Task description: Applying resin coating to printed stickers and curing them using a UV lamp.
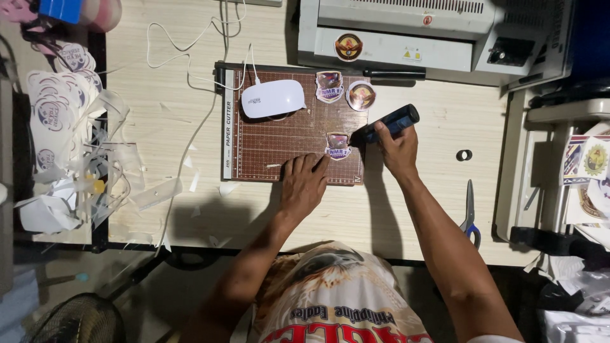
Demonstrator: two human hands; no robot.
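Your left hand [304,184] lies flat and open, pinning the cutting mat [279,149] steady. At its 2 o'clock, your right hand [397,149] grips the dark tool [389,124], tip on the shield sticker [338,146].

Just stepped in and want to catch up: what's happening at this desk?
A person sits at a wooden table working on a brown cutting mat. The left hand presses flat on the mat beside a shield-shaped sticker, while the right hand holds a dark handheld tool with its tip at that sticker. Two more badges and a small white lamp lie farther up the mat. Scissors rest to the right.
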